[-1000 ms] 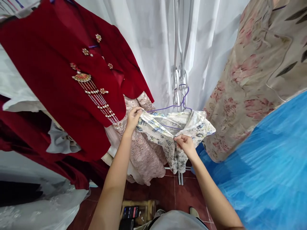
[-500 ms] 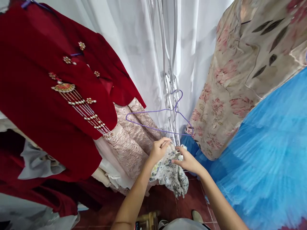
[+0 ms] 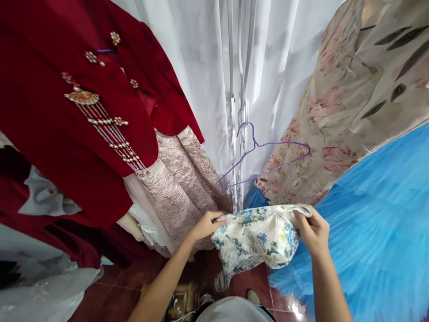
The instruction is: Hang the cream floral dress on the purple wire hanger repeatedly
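Observation:
A white garment with a blue and yellow floral print [image 3: 258, 237] is stretched by its upper edge between my two hands. My left hand [image 3: 208, 223] pinches its left end. Gripped at the other end, the cloth folds over the fingers of my right hand [image 3: 312, 228]. The lower part of the garment hangs loose over the floor. Just above it a thin purple wire hanger [image 3: 254, 150] hangs bare from a white chain [image 3: 238, 174], apart from both hands.
On the left hang a dark red jacket [image 3: 134, 103] with beaded ornaments and a pale pink textured skirt [image 3: 181, 179]. A beige floral dress [image 3: 311, 147] and blue tulle [image 3: 378, 214] are at right. White curtains [image 3: 197, 67] hang behind. A wooden stool-like object [image 3: 184, 295] stands below.
My hands have moved apart, spreading the bunched floral garment wide. The purple hanger has turned, its body now reaching further right. The view has shifted slightly.

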Motion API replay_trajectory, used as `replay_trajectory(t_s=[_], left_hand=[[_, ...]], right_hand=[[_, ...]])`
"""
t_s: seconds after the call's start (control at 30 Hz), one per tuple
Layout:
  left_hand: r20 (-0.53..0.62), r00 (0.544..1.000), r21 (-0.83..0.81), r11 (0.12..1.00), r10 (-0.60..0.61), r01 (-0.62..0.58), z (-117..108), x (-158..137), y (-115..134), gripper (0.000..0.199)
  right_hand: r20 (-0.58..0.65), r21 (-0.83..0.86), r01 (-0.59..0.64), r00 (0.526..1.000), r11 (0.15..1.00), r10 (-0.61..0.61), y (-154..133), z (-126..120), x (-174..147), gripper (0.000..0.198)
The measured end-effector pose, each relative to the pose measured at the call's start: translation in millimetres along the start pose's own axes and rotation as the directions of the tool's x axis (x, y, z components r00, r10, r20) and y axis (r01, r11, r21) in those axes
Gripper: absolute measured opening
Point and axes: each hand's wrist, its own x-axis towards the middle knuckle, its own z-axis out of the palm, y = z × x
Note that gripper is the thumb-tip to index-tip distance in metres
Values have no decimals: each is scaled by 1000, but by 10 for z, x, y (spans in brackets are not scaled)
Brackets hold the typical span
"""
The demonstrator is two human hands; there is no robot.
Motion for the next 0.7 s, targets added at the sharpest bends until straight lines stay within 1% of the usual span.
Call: replay_trajectory(t_s=[0.03,0.07,0.1,0.17,0.27,0.33,0.4,0.43,0.53,0.6,0.63,0.7], left_hand=[[-84,996,36,999,42,-39,-47,-15,-17,27],[-162,982,73,993,101,-90,-99,-18,-16,25],[-229,959,113,983,170,-147,-154,-10,3,24],[-335,893,191,949,302,-250,-261,20,87,24],[-434,793,283,901,426,-329,-384,40,280,25],[-447,762,314,880,469,-358,-431,7,412,25],[-426,754,330,862,500,-385,-466,-57,517,23],[-407,753,338,851,517,-401,-486,-96,556,20],[-332,762,359,821,556,-443,-587,-208,620,13],[-300,777,366,819,554,-443,-699,-254,646,13],[-296,786,362,825,543,-434,-766,-261,664,14],[-306,787,337,834,535,-436,-915,-233,718,15]], right_hand=[[-3,1,25,1000,1000,-25,50,-20,29,16],[8,13,53,999,998,-53,97,-19,55,16],[20,32,83,996,996,-84,138,1,81,16],[23,71,126,992,989,-128,201,84,142,17],[17,106,116,993,988,-118,222,293,307,18],[56,128,103,992,986,-111,190,483,476,20],[150,155,120,978,981,-144,151,707,659,21],[215,172,131,962,976,-167,141,825,740,22],[407,206,124,891,971,-200,175,1149,873,25],[449,212,102,873,972,-189,232,1299,858,25],[446,216,92,876,972,-182,258,1349,830,24],[425,226,82,888,971,-174,290,1403,756,22]])
